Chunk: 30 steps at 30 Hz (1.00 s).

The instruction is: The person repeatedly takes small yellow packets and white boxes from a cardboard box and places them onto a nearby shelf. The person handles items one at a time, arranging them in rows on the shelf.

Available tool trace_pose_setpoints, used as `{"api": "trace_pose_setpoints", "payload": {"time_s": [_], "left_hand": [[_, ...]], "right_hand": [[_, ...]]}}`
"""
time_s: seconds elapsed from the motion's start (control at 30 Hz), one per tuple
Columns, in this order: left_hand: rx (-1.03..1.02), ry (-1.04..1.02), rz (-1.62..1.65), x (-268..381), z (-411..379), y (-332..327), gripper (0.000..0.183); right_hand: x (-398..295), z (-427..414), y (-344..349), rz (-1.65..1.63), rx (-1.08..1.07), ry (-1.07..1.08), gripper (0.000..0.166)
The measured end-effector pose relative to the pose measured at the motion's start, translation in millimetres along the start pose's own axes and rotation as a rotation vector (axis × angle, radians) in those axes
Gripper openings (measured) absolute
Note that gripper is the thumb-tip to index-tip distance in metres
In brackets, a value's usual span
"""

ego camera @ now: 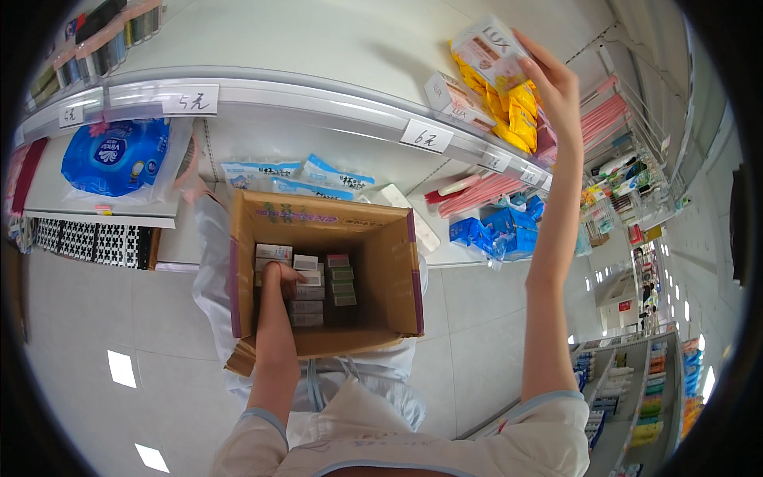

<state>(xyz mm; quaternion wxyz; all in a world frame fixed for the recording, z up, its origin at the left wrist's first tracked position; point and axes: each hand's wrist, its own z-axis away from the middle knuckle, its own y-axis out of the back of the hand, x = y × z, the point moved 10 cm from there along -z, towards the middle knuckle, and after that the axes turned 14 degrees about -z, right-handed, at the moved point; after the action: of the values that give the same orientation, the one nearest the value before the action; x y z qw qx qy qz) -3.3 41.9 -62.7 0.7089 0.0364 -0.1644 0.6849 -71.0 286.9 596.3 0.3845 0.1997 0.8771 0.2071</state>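
My right hand point(553, 80), raised at the upper right, grips a white LUX soap box point(490, 52) above the shelf. Just under it lie yellow plastic packets point(514, 113). Another LUX box point(458, 101) rests near the shelf's front edge, left of the packets. My left hand point(285, 279) reaches down inside an open cardboard box point(390, 286). Its thumb or a finger touches a small white carton point(309, 278); the other fingers are partly hidden, so a firm hold cannot be made out. Several small cartons point(307, 307) are stacked around it, and a row of green-edged ones point(343, 286) stands to the right.
The shelf's front rail point(310, 98) carries handwritten price cards point(425, 136). Below are light-blue packs point(325, 179), a blue Vinda pack point(116, 156), pink-handled items point(477, 194) and blue packages point(506, 231). Another stocked shelf unit point(632, 393) stands at the lower right over tiled floor point(483, 334).
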Motion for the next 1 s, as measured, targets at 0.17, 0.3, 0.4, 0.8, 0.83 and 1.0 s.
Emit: {"api": "trace_pose_setpoints", "payload": {"time_s": [0.17,0.3,0.4,0.8,0.83,1.0], "left_hand": [[0.005,-0.002,0.029,-0.3,-1.7,-7.4,0.061],[0.005,-0.047,0.022,0.4,-14.3,-7.0,0.074],[0.043,-0.036,0.027,8.3,0.9,-12.2,0.076],[-0.068,-0.054,0.152,6.0,-37.7,-13.9,0.071],[-0.055,-0.05,0.163,3.4,-36.6,-15.1,0.072],[-0.049,-0.079,0.117,-10.0,-47.1,-8.8,0.077]], "right_hand": [[80.5,-27.6,-8.8,-0.036,-0.184,-0.257,0.034],[133.3,-31.1,-10.6,-0.167,-0.15,-0.466,0.037],[155.3,-30.6,-8.7,-0.132,-0.096,-0.503,0.038],[154.4,-41.2,-47.8,0.577,-0.274,-0.344,0.043],[147.3,-38.7,-59.8,0.51,-0.258,-0.351,0.043],[125.8,-36.6,-88.9,0.3,-0.185,-0.317,0.051]]}}
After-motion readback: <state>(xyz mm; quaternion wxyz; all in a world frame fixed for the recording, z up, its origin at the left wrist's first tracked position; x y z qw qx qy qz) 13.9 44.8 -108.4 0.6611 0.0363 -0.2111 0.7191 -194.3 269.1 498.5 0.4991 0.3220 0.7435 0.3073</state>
